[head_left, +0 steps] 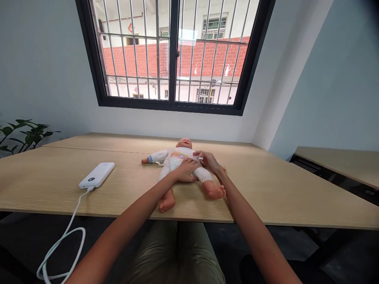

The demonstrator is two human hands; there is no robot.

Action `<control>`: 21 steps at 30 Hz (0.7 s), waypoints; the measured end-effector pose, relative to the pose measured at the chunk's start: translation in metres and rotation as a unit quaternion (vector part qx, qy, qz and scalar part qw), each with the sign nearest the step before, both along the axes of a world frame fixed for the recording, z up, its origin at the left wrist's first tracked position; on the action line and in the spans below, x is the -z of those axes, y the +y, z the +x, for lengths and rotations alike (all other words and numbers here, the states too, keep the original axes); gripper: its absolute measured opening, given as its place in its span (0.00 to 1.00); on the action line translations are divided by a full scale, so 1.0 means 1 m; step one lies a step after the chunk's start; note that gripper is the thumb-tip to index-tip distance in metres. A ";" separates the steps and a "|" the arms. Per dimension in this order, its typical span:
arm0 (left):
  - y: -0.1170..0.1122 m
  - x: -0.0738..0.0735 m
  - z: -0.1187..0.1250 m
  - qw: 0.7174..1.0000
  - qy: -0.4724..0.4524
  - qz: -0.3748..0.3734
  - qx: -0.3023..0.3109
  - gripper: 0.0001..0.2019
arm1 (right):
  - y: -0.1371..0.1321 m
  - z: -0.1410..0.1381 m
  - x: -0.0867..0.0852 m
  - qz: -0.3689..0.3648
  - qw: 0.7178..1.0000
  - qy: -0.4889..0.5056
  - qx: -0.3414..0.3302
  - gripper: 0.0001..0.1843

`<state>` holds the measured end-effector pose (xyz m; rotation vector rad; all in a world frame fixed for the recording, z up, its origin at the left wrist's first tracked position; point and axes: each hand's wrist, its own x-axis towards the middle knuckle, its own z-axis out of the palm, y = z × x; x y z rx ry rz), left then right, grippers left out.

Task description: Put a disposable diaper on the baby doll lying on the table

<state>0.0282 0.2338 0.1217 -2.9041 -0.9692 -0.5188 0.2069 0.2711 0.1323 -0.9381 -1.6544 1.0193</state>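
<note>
A baby doll (177, 159) in a white suit lies on its back on the wooden table (266, 189), head toward the window, bare feet toward me. My left hand (186, 170) rests palm down on the doll's lower belly, fingers spread over the white cloth. My right hand (207, 159) is at the doll's right side near the waist, with thumb and fingers pinched on the edge of the white clothing. A coloured band shows across the doll's middle.
A white power bank (97, 175) lies on the table to the left, its white cable (63, 240) looping down over the front edge. A leafy plant (23, 136) stands at far left. A barred window (174, 51) is behind. Another table (340, 163) stands at right.
</note>
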 end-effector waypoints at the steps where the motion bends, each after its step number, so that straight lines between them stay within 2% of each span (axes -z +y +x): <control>1: -0.001 0.001 0.001 1.000 0.015 0.009 -0.002 0.26 | -0.001 0.000 0.000 0.008 1.000 0.006 -0.001 0.12; 4: -0.002 0.004 0.003 0.999 0.025 0.032 -0.006 0.28 | 0.001 0.002 0.001 0.020 0.999 0.022 0.017 0.12; 11: 0.008 0.008 0.001 0.998 -0.056 0.029 -0.018 0.44 | 0.013 0.009 0.008 0.041 0.995 0.012 0.087 0.16; 15: 0.013 0.007 0.003 0.998 -0.038 0.038 -0.024 0.41 | 0.017 0.014 0.012 0.044 0.991 -0.015 0.124 0.16; 21: 0.017 0.008 0.004 0.996 0.015 0.090 -0.007 0.37 | 0.016 0.015 0.009 0.022 0.990 0.038 0.134 0.13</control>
